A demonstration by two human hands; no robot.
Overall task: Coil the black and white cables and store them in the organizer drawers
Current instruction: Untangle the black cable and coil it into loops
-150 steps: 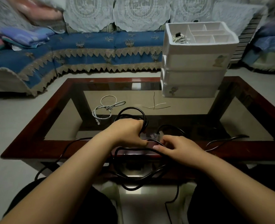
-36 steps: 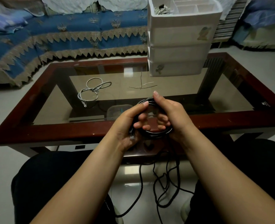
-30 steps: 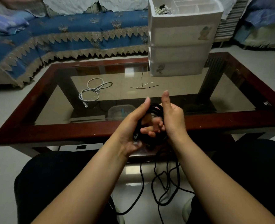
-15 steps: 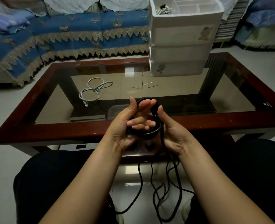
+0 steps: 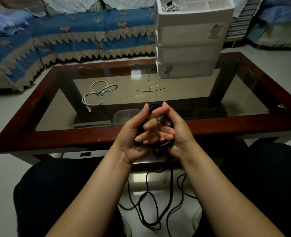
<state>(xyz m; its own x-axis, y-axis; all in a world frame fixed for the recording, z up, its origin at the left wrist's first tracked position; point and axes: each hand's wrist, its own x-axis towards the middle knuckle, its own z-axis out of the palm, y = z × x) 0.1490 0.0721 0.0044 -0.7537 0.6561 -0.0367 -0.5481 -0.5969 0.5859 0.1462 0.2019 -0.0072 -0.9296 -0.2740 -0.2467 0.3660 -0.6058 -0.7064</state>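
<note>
I see both hands closed around the black cable (image 5: 160,145) coil above the surface's (image 5: 59,139) near edge, left grip (image 5: 132,132) and right grip (image 5: 177,129) curled tight, loose end trailing to the floor, white cable (image 5: 97,94) on the glass.

Your left hand (image 5: 132,134) and right hand (image 5: 177,132) covered most of the coiled black cable (image 5: 163,144), so you could not count its loops. Its loose end ran off the picture's lower edge between your knees. The white plastic drawer organizer (image 5: 189,41) was cut off at the top edge, and the tangle in its open top tray was too small to identify. The thin strands (image 5: 150,88) on the glass worktop (image 5: 175,93) were too fine to tell apart.
</note>
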